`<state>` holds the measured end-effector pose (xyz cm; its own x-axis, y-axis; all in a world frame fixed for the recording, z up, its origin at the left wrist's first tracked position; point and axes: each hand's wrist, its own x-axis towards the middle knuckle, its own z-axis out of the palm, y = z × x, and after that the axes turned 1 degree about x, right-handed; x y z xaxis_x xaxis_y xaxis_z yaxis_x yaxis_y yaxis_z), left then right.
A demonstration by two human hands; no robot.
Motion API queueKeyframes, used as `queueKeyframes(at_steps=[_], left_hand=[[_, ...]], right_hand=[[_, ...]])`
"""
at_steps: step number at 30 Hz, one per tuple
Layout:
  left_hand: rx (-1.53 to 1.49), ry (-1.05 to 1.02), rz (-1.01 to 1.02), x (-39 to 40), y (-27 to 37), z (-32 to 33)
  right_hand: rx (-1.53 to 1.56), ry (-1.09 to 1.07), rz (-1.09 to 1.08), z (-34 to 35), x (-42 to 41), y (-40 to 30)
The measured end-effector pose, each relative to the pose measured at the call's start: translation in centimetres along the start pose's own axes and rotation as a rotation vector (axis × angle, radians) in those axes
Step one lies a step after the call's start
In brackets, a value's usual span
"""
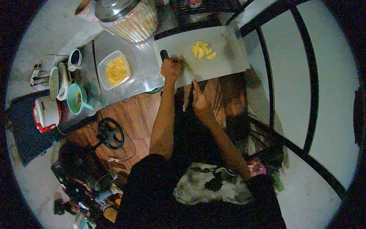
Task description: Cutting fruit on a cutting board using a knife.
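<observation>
On the near left part of a white cutting board (228, 64), my left hand (171, 68) is closed around a dark-handled tool (163, 54), whose rounded end sticks out beyond the fist. My right hand (201, 102), just off the board's near edge, grips a knife (189, 73); its thin blade slants up and left towards my left hand. The contact between blade and left hand is blurred. Cut pale-yellow wedges (201, 51), possibly potato, lie in a loose pile on the board's middle. A thin pale sliver (187, 57) lies between them and my left hand.
Left of the board, a square plastic container (100, 70) holds yellow strips on the steel counter (143, 67). A large ribbed jar (134, 25) stands behind. Further left are a turquoise strainer (85, 100) and a red-and-white appliance (47, 111). Black metal bars (314, 86) rise at right.
</observation>
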<state>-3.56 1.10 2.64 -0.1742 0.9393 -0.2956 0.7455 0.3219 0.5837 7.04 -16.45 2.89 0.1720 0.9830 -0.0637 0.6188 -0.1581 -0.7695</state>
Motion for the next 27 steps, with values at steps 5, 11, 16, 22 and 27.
queueKeyframes(at_steps=[5, 11, 16, 22, 27], left_hand=[[0.030, -0.019, -0.043, 0.5, -1.1, 0.1], [-0.004, -0.036, 0.018, -0.2, 0.4, -0.4], [0.012, -0.083, -0.069, 0.3, -0.2, 0.0], [0.110, 0.000, 0.037, 1.3, -1.9, 1.4], [0.074, -0.003, 0.064, 0.9, -1.5, 0.5]], right_hand=[[0.393, 0.013, -0.051, -0.7, 0.4, -0.4], [0.231, 0.066, 0.012, -1.3, -0.1, -2.0], [-0.069, -0.078, 0.117, -0.7, 0.0, -1.8], [0.108, -0.034, 0.052, 0.5, -0.7, 0.1], [0.145, -0.221, 0.212, -3.9, -2.7, -2.6]])
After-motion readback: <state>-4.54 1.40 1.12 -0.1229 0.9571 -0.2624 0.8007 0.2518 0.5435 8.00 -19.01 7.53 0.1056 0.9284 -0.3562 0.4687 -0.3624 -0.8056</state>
